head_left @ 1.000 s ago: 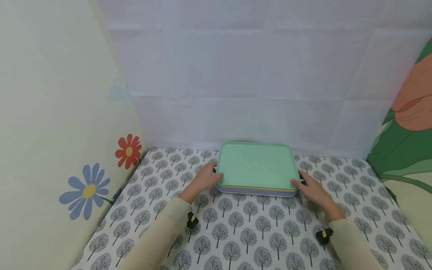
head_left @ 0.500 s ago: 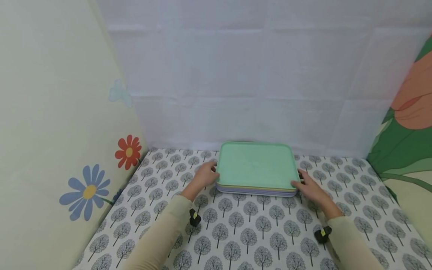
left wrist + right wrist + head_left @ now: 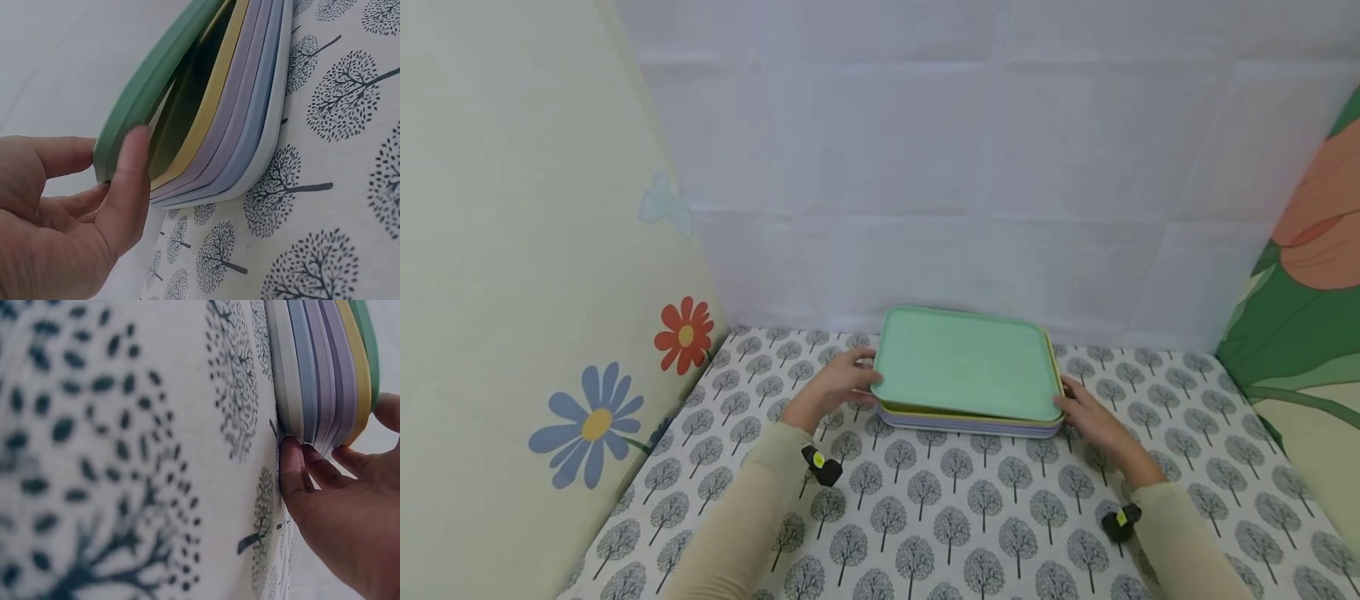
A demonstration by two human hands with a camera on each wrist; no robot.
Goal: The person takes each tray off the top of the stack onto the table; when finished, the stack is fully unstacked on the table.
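A mint-green tray (image 3: 967,362) tops a stack of plastic trays at the back of the table. Its left end is raised, and a dark gap separates it from the yellow tray (image 3: 212,109) beneath. Below that lie purple trays (image 3: 234,106), a blue tray (image 3: 257,112) and a white tray (image 3: 279,97). My left hand (image 3: 835,385) pinches the green tray's left rim between thumb and fingers. On the stack's right side, my right hand (image 3: 1097,425) has its thumb at the green rim and its fingertips (image 3: 292,456) against the edges of the lower trays.
The table wears a white cloth printed with grey trees (image 3: 952,527). A white sheet (image 3: 955,167) hangs right behind the stack. Walls with painted flowers (image 3: 597,423) stand at the left and right. Each wrist carries a small black camera (image 3: 823,467).
The green tray's left end has risen off the yellow tray and shifted slightly left, with my left hand moving up and left. My right hand has stayed nearly in place.
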